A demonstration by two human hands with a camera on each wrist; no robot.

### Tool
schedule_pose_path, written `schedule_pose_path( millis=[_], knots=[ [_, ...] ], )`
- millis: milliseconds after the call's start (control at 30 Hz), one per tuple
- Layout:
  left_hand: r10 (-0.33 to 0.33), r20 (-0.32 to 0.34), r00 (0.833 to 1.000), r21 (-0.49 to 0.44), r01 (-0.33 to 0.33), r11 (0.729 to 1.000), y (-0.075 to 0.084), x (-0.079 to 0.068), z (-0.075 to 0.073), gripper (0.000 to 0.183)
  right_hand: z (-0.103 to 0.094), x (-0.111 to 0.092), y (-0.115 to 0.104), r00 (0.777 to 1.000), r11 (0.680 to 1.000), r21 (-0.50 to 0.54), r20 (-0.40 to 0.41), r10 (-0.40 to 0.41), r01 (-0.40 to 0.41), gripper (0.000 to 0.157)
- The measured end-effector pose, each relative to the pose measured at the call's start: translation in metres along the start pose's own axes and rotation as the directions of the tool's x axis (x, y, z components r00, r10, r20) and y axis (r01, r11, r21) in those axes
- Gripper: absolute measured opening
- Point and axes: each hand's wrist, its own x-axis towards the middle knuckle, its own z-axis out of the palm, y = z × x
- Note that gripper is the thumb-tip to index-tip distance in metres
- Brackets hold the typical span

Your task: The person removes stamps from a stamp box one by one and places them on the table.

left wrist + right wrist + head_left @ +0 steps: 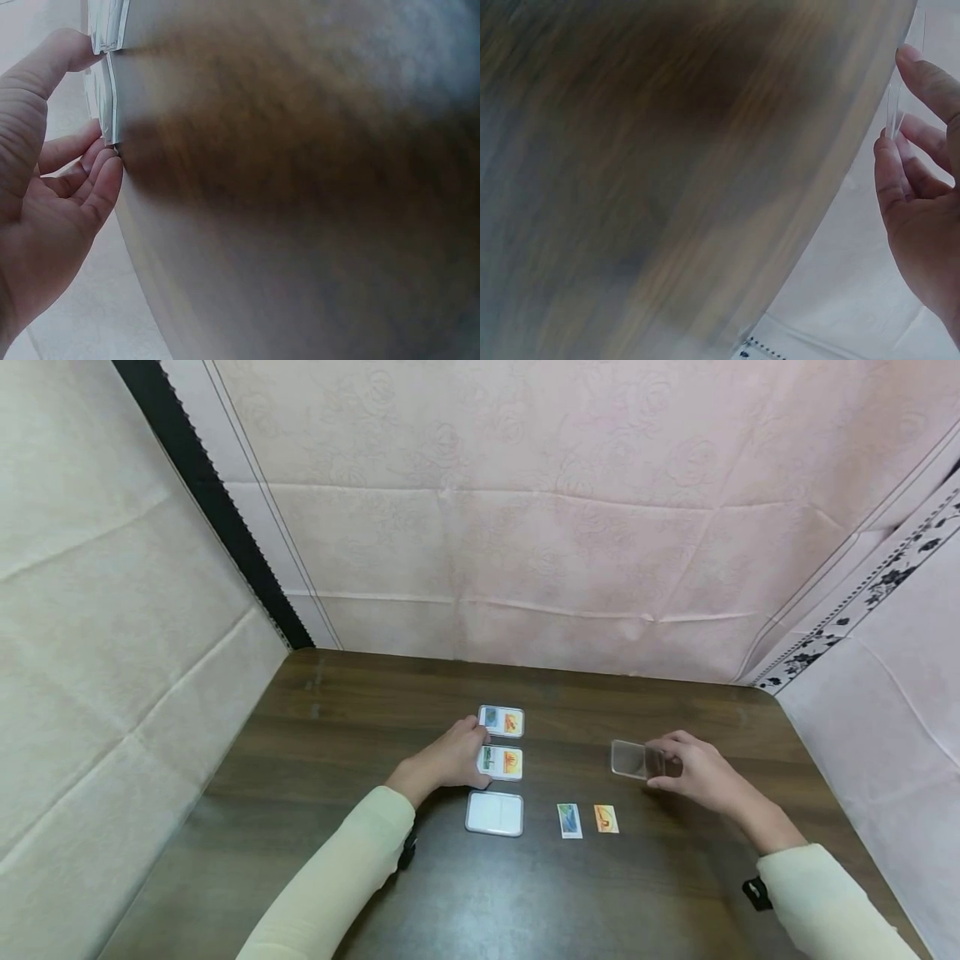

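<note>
Three shallow, clear-edged plastic cases stand in a column. The far case [502, 722] and the middle case [501, 762] each show two small picture cards, one bluish or green, one orange. The near case [494, 813] looks plain white. My left hand [450, 756] grips the middle case at its left end, thumb [71, 49] on the near edge and fingers on the far edge. To the right, my right hand [693, 770] pinches a clear plastic cover [655, 763] between thumb and fingers. Another transparent piece [627, 759] extends left of it; whether the two are joined I cannot tell.
Two loose picture cards lie between the hands: a blue-green one [569, 821] and an orange one [606, 818]. The brown wooden table [337, 877] is bordered by pale cloth [510, 552] at the back and both sides.
</note>
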Motion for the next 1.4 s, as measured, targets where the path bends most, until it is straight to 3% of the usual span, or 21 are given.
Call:
schedule_pose_path(
  millis=[500,1400],
  knots=[
    [-0.005,0.002,1.0,0.004,0.005,1.0,-0.001,0.0,0.0,0.065,-0.002,-0.01,0.025,1.0,0.998,-0.054,0.006,-0.017,0.017,0.058],
    [-0.001,0.007,1.0,-0.031,0.002,1.0,-0.002,-0.001,0.0,0.064,0.006,-0.013,0.032,0.996,0.999,-0.041,0.09,0.004,0.0,0.062]
  ],
)
